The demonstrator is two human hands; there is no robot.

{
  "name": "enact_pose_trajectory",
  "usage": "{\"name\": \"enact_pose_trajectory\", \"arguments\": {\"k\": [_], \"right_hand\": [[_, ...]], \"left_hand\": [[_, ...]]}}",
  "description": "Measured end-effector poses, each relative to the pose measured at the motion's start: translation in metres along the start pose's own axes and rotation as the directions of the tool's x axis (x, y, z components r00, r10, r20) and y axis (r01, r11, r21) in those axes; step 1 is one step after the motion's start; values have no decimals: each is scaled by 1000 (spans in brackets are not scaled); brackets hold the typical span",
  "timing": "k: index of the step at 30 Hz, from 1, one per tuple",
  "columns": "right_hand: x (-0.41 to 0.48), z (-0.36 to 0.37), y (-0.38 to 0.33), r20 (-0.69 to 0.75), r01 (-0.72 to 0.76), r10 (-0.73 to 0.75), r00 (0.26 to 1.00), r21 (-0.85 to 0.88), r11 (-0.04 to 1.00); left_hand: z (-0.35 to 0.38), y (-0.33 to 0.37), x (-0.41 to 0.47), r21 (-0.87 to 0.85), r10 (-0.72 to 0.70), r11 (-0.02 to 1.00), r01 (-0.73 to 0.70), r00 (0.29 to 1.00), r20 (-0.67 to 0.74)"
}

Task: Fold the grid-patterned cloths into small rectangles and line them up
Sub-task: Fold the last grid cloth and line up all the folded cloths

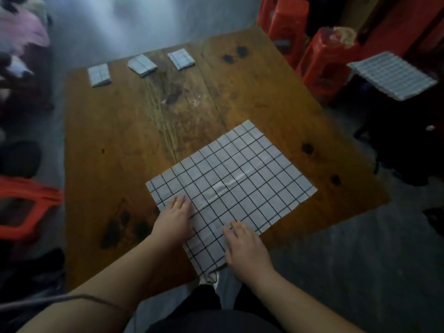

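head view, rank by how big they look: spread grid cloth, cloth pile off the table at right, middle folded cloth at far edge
1. spread grid cloth
2. cloth pile
3. middle folded cloth
Last two sit farther from the camera, so real size is unsure.

Spread flat on worn brown wooden table point(115, 140): white black-gridded square cloth point(230, 179), near corner overhanging edge. Pressed by left hand point(174, 217) and right hand point(245, 248), fingers straight. Along far edge: three small folded grid-patterned rectangles point(142, 64), spaced apart. Off right, blurred: possibly stack of grid cloths point(391, 75).
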State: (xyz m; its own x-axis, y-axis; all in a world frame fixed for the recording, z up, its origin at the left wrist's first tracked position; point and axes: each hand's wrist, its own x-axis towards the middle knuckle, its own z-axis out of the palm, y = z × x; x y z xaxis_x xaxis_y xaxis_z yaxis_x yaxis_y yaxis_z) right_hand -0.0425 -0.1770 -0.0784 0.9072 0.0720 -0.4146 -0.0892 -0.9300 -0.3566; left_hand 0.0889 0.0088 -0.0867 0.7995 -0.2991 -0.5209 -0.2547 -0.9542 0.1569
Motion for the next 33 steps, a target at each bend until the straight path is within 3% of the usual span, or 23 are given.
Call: {"name": "enact_pose_trajectory", "arguments": {"k": [8, 17, 22, 29, 33], "right_hand": [[33, -25, 74, 167, 241, -209, 964, -199, 950], [57, -40, 91, 103, 219, -198, 975, -273, 937], [25, -22, 79, 69, 202, -191, 979, -245, 948], [-22, 15, 84, 79, 250, -237, 968, -259, 933], [-28, 36, 93, 109, 314, -295, 949, -374, 873]], "left_hand": [[10, 23, -16, -81, -192, 978, 194, 981, 40], [49, 69, -66, -187, -299, 935, 301, 953, 38], [74, 82, -94, -190, -259, 949, 253, 966, -5], [91, 61, -107, -259, -107, 963, 79, 990, -94], [102, 27, -111, -101, 20, 995, -23, 999, -35]]}}
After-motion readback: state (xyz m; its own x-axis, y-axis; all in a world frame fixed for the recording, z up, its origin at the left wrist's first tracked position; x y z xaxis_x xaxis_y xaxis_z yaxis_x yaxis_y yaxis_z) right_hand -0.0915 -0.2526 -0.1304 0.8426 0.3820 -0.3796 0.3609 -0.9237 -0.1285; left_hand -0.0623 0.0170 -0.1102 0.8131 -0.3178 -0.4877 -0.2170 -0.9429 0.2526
